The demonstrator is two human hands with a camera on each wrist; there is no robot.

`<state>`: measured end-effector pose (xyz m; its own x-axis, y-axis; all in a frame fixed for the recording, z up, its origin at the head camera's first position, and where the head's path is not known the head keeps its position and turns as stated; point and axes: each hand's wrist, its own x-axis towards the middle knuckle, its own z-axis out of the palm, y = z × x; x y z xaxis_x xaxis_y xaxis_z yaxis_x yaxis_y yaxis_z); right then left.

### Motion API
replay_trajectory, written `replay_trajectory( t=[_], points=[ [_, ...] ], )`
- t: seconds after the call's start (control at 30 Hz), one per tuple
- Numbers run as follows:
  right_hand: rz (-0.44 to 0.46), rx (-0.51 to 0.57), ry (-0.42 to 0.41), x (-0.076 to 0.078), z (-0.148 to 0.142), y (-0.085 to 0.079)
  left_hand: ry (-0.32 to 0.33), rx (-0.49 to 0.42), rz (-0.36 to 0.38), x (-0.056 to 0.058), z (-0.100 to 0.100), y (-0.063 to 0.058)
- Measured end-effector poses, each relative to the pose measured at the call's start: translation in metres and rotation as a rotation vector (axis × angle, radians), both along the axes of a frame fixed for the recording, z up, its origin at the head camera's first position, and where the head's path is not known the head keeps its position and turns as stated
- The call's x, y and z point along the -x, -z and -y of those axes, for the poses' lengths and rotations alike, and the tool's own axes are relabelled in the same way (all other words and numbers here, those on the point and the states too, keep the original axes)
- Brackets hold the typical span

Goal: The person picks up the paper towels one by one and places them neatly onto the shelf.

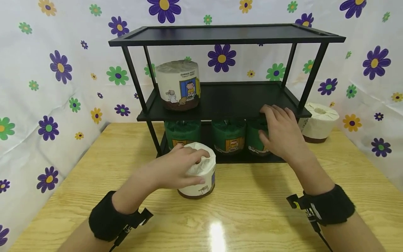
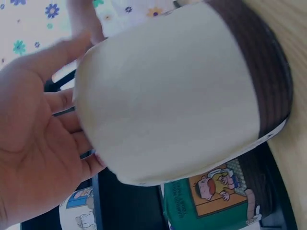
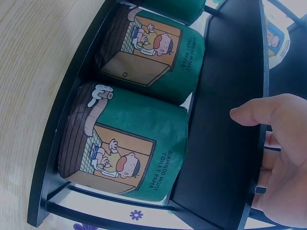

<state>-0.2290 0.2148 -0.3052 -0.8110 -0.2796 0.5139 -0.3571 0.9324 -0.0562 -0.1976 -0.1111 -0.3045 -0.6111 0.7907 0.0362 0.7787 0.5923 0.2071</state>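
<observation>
One white paper roll (image 1: 207, 169), head view: on the wooden tabletop (image 1: 252, 213) before the black rack (image 1: 226, 33). Left hand (image 1: 179, 168): fingers bent over its top, thumb on the near side; firmness cannot be told. Hazard: a high hold on soft wrapping could slip or twist if lifted. Right hand (image 1: 280, 134): fingers hooked over the front edge of the middle shelf (image 1: 239, 98), thumb below; a downward pull could tip the rack. Also present: shelved white roll (image 1: 177, 85), upright at that shelf's left, liable to topple if jolted; far white roll (image 1: 322, 120) beside the rack; three green rolls (image 1: 229, 140) on the lower tier; flowered cloth behind. Left wrist view: white paper roll centred; green roll (image 2: 218, 199) beyond it, could be bumped. Right wrist view: thumb before the shelf's underside, contact unclear; green rolls block the tier below.
</observation>
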Motion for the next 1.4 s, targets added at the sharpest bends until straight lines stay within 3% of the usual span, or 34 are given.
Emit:
replay_trajectory(
  t=[0.2, 0.67, 0.87, 1.07, 1.4],
  points=[
    [-0.005, -0.007, 0.007, 0.0009, -0.0011, -0.0007, -0.014, 0.005, -0.048, 0.0005, -0.0045, 0.0026],
    [-0.005, -0.011, 0.011, -0.0005, -0.001, -0.001, 0.022, 0.006, -0.055, 0.0011, 0.0008, 0.0004],
    [-0.001, -0.01, 0.012, -0.0003, -0.001, -0.001, 0.012, 0.028, -0.155, -0.0012, -0.0052, 0.0031],
    [-0.009, -0.008, 0.002, -0.0008, -0.0007, -0.0013, 0.046, 0.019, -0.235, -0.0012, -0.0075, 0.0079],
    [0.003, -0.014, 0.013, -0.0012, -0.0012, -0.0011, 0.079, 0.012, -0.143, 0.0003, -0.0026, 0.0037]
  ],
)
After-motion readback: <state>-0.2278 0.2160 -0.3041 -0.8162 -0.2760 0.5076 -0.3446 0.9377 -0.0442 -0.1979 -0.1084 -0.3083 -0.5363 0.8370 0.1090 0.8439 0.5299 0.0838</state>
